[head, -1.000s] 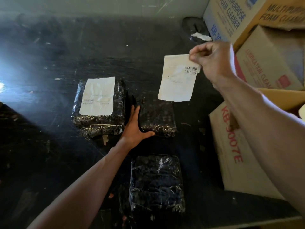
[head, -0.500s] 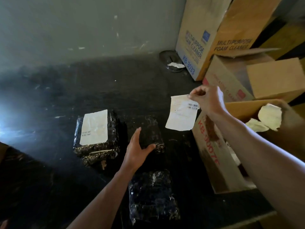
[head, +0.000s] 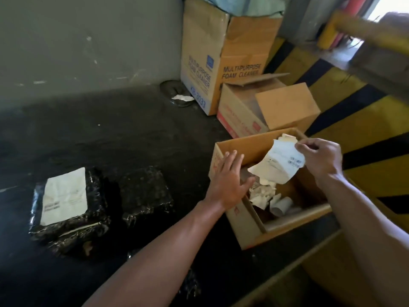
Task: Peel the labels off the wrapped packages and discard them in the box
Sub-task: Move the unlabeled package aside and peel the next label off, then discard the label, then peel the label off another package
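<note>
Right hand (head: 321, 158) pinches the peeled label (head: 278, 167) by its upper edge, holding it over the open box (head: 241, 224) at centre right of the frame. Left hand (head: 230, 180) is spread, fingers straight, over the box's left rim and grips nothing; contact cannot be confirmed. Crumpled labels (head: 262, 193) already lie inside. At lower left, the bare package (head: 145, 193) is finished. The labelled package (head: 93, 209) beside it carries a white label (head: 65, 196), so at least one peel remains. Work surface (head: 110, 134) is dark and scuffed. Grey wall (head: 88, 41) stands behind. Cartons (head: 221, 63) and a yellow-and-black striped barrier (head: 365, 129) occupy the upper right.
</note>
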Demonstrator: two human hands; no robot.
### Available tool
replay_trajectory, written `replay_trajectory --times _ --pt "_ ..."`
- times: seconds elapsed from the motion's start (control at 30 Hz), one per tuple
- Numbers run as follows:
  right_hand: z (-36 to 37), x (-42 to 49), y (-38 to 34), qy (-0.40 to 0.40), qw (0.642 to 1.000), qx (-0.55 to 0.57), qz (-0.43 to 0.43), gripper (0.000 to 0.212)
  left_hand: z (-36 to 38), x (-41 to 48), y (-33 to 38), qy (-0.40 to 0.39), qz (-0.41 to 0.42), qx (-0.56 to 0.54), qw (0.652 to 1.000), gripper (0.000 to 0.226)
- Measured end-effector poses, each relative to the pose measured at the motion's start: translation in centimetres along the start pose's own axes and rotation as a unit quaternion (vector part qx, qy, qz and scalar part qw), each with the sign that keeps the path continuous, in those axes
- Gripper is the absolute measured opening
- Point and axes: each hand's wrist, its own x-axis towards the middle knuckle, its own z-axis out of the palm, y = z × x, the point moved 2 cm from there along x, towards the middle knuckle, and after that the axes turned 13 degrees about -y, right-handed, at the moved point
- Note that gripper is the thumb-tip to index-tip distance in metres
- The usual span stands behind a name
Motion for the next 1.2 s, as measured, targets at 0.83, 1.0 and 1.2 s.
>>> replay_trajectory --times 0.83,1.0,1.2 --pt "1.7 -5.1 4.3 -0.089 0.994 -0.040 0.047 0.025 1.1 0.0 0.0 -0.020 -0.011 0.109 0.994 0.094" --pt "4.9 -4.6 0.7 -0.118 0.992 -0.052 0.011 0.045 -2.6 -1.8 -2.4 0.043 -0.071 0.033 0.996 0.090" --pt "12.2 -4.6 -6.0 -0.183 0.978 -0.052 -0.082 0.042 -9.4 -7.0 -8.7 0.140 -0.173 -0.017 0.975 0.085"
